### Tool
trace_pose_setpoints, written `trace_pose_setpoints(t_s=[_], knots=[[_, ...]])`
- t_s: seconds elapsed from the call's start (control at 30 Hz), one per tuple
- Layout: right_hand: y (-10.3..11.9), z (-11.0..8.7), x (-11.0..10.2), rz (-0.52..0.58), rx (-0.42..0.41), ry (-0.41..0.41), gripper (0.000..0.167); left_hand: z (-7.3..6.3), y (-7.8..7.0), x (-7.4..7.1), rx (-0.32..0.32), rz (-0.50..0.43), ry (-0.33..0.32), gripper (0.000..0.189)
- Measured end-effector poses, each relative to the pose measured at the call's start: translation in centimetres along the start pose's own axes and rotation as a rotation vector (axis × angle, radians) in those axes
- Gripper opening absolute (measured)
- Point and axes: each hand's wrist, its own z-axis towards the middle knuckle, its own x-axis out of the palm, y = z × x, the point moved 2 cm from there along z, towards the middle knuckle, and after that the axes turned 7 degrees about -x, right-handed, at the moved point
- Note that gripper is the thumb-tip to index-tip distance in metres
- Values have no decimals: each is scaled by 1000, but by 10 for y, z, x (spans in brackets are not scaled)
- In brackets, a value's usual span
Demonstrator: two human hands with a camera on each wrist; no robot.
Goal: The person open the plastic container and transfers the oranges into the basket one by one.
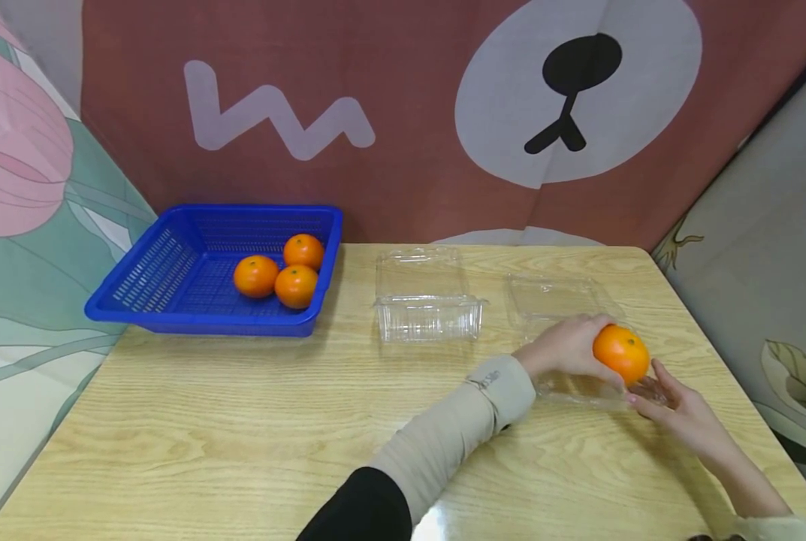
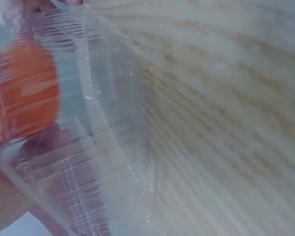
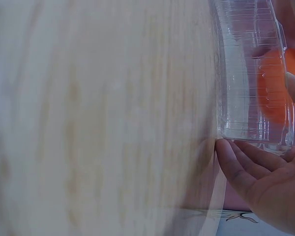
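Observation:
My left hand (image 1: pixel 572 347) grips an orange (image 1: pixel 621 355) over the right-hand clear plastic clamshell box (image 1: pixel 581 397). The box's lid (image 1: pixel 556 297) is folded back, away from me. At the right end of this box, my right hand (image 1: pixel 689 421) holds the corner between thumb and fingers. In the right wrist view, its fingers (image 3: pixel 246 167) lie against the end of the ribbed plastic wall (image 3: pixel 250 98). Through the plastic in the left wrist view shows the orange (image 2: pixel 27 91); the hand around it is partly hidden.
A second clear clamshell box (image 1: pixel 430 319), lid raised, stands left of the hands. Further left, a blue plastic basket (image 1: pixel 179 327) contains several things: three oranges (image 1: pixel 297 286) near its right side. A printed cloth (image 1: pixel 409 188) hangs behind the wooden table (image 1: pixel 240 436).

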Motion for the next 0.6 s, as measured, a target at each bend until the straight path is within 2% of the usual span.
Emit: trace_pose_setpoints(t_s=[0.6], knots=[[1,-1,1,-16,7,11,82,-19,-2,-26,-25,-14,-46,86]])
